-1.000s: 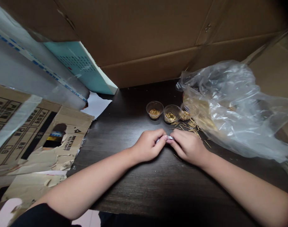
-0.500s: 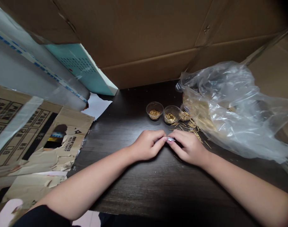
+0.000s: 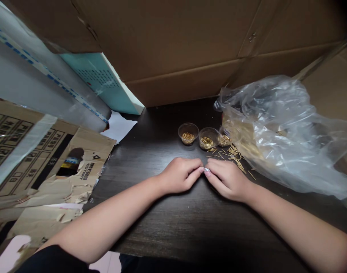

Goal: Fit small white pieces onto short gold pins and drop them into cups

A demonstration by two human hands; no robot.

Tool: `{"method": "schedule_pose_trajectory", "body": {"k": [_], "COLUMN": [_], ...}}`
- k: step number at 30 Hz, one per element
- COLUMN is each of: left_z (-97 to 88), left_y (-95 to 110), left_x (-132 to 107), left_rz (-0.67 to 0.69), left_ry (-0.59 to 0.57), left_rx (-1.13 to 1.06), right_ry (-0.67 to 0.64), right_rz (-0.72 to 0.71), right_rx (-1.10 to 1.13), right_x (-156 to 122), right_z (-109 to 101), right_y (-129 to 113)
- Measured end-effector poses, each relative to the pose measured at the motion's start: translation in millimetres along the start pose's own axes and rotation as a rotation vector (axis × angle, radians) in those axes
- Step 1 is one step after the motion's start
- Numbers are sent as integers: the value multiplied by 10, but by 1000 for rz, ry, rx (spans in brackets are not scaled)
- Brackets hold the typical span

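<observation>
Two hands face each other, fingers curled closed: the left hand [image 3: 180,175] and the right hand [image 3: 228,179] pinch one small shiny piece [image 3: 207,170] between them, above the table [image 3: 162,216]. Beyond lie loose gold pins [image 3: 239,165], then three clear cups [image 3: 188,129] of gold bits [image 3: 207,142], beside a crumpled plastic bag [image 3: 289,125].

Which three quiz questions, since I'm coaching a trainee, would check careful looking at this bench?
1. How many clear cups holding gold pieces are visible?
2. True or false: most of the plastic bag lies right of the cups.
3. The right hand pinches:
A) a cup
B) a small silvery item
C) the bag

Key: 1. Three; 2. True; 3. B
</observation>
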State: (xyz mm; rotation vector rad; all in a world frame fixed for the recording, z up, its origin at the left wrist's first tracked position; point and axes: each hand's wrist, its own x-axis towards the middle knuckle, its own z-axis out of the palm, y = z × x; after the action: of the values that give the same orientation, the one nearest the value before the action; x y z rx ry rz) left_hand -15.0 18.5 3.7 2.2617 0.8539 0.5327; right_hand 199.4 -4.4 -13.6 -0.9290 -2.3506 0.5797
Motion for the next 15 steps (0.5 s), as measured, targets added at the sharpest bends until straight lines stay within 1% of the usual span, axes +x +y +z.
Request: {"method": "schedule_pose_trajectory", "body": {"k": [4, 8, 11, 15], "left_z": [-1, 4, 6, 3], "left_y": [4, 0, -1, 11], "left_x": [-8, -20, -20, -15], "left_rz": [2, -16, -8, 19], "left_ry": [17, 89, 123, 128], "left_rx": [-30, -97, -110, -139], "right_ry": [52, 120, 122, 106], "right_rz": [-23, -39, -29, -21], "right_rx": [40, 75, 90, 107], "right_x": [-2, 7, 10, 3], "right_z": [-1, -2, -3, 1], "right_y": [-4, -12, -7, 9]}}
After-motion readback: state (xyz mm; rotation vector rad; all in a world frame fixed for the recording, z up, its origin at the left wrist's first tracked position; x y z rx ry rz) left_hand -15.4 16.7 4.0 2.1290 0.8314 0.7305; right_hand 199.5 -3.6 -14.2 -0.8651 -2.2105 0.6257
